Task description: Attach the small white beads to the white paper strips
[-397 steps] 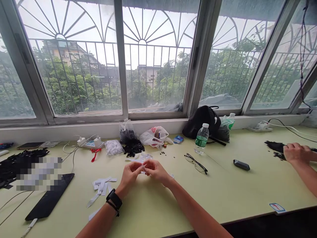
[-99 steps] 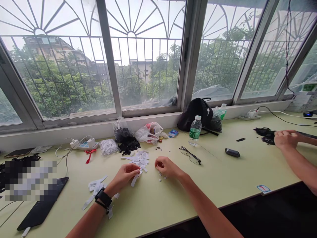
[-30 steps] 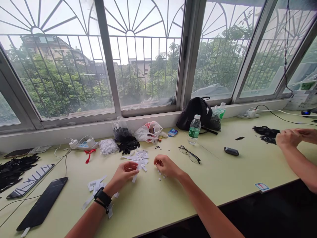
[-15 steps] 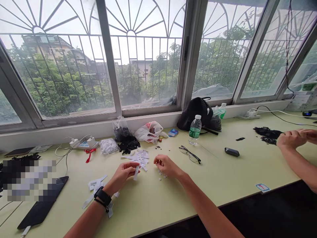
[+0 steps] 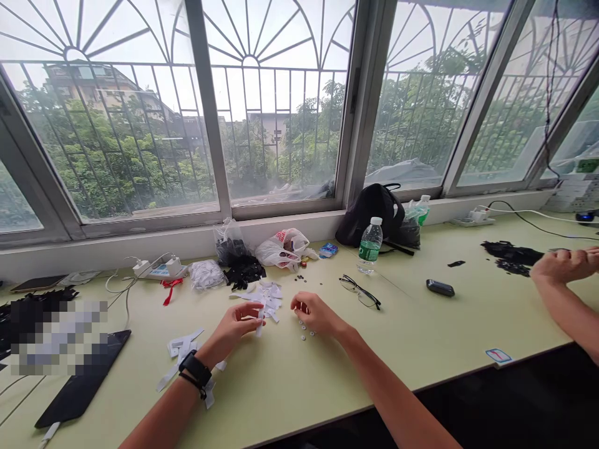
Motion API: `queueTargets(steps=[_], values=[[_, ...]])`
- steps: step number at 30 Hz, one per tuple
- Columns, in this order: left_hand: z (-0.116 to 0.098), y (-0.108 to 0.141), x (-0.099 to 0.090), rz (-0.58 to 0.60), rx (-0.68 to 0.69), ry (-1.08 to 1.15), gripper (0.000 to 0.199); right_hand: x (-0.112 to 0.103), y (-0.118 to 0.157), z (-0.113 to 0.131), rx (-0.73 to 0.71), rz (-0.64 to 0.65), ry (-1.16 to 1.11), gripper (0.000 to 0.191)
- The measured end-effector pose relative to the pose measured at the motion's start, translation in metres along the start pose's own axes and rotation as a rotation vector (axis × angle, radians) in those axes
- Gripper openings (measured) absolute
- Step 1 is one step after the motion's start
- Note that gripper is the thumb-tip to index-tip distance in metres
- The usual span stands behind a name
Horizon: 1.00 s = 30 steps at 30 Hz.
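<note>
A short white strip (image 5: 260, 324) hangs between the thumb and fingers of my left hand (image 5: 234, 327), its lower end pointing down. My right hand (image 5: 319, 315) rests low over the table with curled fingers, beside several small white discs with dark centres (image 5: 304, 338). Its fingertips are partly hidden, so whatever they pinch cannot be made out. Behind both hands lies a loose pile of white strips (image 5: 269, 293). More white strips (image 5: 180, 349) lie near my left wrist, some hidden by the forearm.
Eyeglasses (image 5: 360, 292), a water bottle (image 5: 370, 246) and a black case (image 5: 440, 287) stand to the right. Filled plastic bags (image 5: 282, 248) line the window side. A tablet-like slab (image 5: 84, 377) lies left. Another person's hands (image 5: 564, 265) work at far right.
The strip in my left hand has turned slightly, and the fingers around it have shifted. My right hand stays nearly in place. The whole view has moved a little.
</note>
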<state>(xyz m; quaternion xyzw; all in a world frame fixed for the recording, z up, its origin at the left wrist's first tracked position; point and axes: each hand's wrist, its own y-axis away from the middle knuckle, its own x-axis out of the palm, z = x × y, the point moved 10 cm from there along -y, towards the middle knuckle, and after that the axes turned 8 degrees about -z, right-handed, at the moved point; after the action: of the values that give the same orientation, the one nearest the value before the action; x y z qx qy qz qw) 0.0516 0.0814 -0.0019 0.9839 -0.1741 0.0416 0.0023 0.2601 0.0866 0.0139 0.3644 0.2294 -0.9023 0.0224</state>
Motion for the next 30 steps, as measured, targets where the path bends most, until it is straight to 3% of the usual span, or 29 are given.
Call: queueTargets(steps=[8,11,15,22,30], values=[[0.001,0.000,-0.007,-0.098,-0.036,0.071,0.066,0.000,0.002,0.002,-0.002,0.009,-0.002,0.021],[0.000,-0.001,-0.009,-0.135,-0.037,0.038,0.053,-0.001,0.003,0.003,-0.008,0.006,0.004,0.019],[-0.003,0.000,0.001,-0.053,-0.022,-0.029,0.030,-0.002,0.004,0.004,-0.018,0.010,0.021,0.017],[-0.003,0.001,-0.003,-0.093,-0.033,-0.075,0.024,-0.002,0.004,0.006,-0.023,0.017,0.030,0.017],[0.000,0.001,0.006,-0.024,-0.045,-0.057,0.032,-0.003,0.002,0.006,-0.024,0.001,0.036,0.018]])
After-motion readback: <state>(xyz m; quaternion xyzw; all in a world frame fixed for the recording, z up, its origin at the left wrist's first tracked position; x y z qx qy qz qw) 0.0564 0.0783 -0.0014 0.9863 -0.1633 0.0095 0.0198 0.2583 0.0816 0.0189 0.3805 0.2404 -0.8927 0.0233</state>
